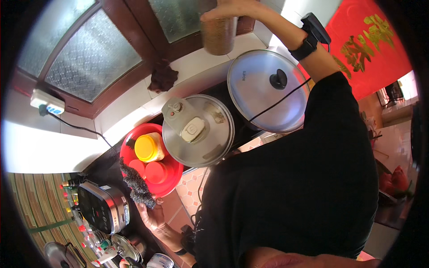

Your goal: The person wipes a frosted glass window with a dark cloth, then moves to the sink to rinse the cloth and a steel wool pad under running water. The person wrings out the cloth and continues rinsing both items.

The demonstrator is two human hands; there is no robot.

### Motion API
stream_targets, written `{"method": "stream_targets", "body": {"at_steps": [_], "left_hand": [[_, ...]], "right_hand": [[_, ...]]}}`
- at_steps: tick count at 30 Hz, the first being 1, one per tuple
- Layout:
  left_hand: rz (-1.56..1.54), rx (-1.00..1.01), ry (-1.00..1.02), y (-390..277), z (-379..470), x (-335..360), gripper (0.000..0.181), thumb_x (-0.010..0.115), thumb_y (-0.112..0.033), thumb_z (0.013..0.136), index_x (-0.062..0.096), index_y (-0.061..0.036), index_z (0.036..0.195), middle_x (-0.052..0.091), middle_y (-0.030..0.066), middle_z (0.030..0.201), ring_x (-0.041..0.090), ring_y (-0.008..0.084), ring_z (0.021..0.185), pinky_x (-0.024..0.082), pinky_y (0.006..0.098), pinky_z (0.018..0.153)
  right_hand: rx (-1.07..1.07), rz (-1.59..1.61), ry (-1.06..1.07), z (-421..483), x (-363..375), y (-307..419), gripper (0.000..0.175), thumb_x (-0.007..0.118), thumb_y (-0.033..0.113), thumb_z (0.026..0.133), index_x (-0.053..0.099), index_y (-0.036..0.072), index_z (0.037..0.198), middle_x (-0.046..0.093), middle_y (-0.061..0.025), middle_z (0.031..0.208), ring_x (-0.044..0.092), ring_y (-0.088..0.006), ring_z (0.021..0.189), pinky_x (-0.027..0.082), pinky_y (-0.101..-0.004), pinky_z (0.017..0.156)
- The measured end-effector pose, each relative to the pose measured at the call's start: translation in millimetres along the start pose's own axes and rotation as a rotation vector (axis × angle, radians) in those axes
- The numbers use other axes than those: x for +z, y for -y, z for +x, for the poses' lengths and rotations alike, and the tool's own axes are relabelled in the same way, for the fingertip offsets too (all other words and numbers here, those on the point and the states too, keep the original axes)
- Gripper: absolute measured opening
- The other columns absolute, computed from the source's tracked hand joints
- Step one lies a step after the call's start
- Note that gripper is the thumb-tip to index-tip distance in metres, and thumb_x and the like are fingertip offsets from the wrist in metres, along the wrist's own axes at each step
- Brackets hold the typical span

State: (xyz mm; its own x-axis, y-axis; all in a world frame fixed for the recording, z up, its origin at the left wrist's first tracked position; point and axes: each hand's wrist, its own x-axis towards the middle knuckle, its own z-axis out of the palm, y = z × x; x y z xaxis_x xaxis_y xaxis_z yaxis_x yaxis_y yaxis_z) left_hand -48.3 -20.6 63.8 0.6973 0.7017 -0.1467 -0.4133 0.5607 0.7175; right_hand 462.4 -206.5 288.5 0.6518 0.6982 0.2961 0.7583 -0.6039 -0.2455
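My right hand, partly cut off by the top edge, grips a see-through jar with brownish contents. The jar is at the tiled window sill; whether it touches the sill I cannot tell. At lower left my left hand holds a crumpled dark grey cloth beside the rim of a red plastic basin. Inside the basin stand a yellow-lidded jar and two red-lidded jars. A dark brown crumpled cloth lies on the sill.
A steel pressure cooker and a broad Supor pan lid with a black knob stand between my arms. A cable crosses the lid. Further left are a rice cooker, bottles and a power strip.
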Motion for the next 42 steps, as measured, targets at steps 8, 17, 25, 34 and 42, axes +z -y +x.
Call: {"method": "stream_targets", "body": {"at_steps": [8, 17, 25, 34, 42], "left_hand": [[0.008, -0.043, 0.014, 16.9, 6.5, 26.8, 0.06, 0.065, -0.016, 0.08, 0.037, -0.0091, 0.133, 0.055, 0.0112, 0.114, 0.062, 0.0258, 0.085, 0.055, 0.0407, 0.064], [0.022, -0.078, 0.088, 21.1, 2.0, 43.4, 0.045, 0.063, -0.018, 0.084, 0.047, -0.0105, 0.125, 0.058, 0.0081, 0.114, 0.061, 0.0253, 0.091, 0.052, 0.0441, 0.075], [0.027, -0.028, 0.024, 27.7, -4.4, 50.0, 0.043, 0.061, -0.016, 0.085, 0.046, -0.0126, 0.126, 0.058, 0.0087, 0.111, 0.061, 0.0258, 0.09, 0.051, 0.0446, 0.073], [0.029, -0.024, -0.024, 28.4, -7.3, 51.8, 0.063, 0.066, -0.018, 0.08, 0.035, -0.0055, 0.133, 0.055, 0.0146, 0.113, 0.061, 0.0254, 0.088, 0.055, 0.0391, 0.067], [0.028, 0.066, -0.072, -20.4, -45.1, -3.5, 0.066, 0.066, -0.015, 0.078, 0.033, -0.0052, 0.135, 0.056, 0.0154, 0.111, 0.064, 0.0266, 0.084, 0.056, 0.0389, 0.064]], "right_hand": [[0.189, -0.229, -0.191, -15.5, 44.6, -109.9, 0.104, 0.075, 0.048, 0.059, 0.023, 0.013, 0.142, 0.056, -0.0297, 0.104, 0.054, -0.0459, 0.097, 0.046, -0.0489, 0.086], [0.286, -0.231, -0.137, -7.0, 50.2, -141.1, 0.104, 0.075, 0.047, 0.059, 0.021, 0.017, 0.143, 0.054, -0.0282, 0.109, 0.052, -0.0453, 0.101, 0.046, -0.0489, 0.086], [0.216, -0.226, -0.135, -5.1, 56.4, -153.5, 0.101, 0.073, 0.043, 0.062, 0.02, 0.015, 0.143, 0.056, -0.0305, 0.103, 0.056, -0.045, 0.095, 0.046, -0.048, 0.084], [0.073, -0.454, -0.173, 10.1, 99.9, -211.1, 0.078, 0.062, 0.055, 0.073, 0.037, 0.021, 0.138, 0.049, -0.0237, 0.124, 0.049, -0.04, 0.113, 0.038, -0.046, 0.097], [-0.094, -0.321, -0.302, 2.1, 100.7, -213.5, 0.066, 0.058, 0.051, 0.08, 0.041, 0.02, 0.135, 0.049, -0.0218, 0.127, 0.044, -0.0396, 0.118, 0.036, -0.0469, 0.097]]}}
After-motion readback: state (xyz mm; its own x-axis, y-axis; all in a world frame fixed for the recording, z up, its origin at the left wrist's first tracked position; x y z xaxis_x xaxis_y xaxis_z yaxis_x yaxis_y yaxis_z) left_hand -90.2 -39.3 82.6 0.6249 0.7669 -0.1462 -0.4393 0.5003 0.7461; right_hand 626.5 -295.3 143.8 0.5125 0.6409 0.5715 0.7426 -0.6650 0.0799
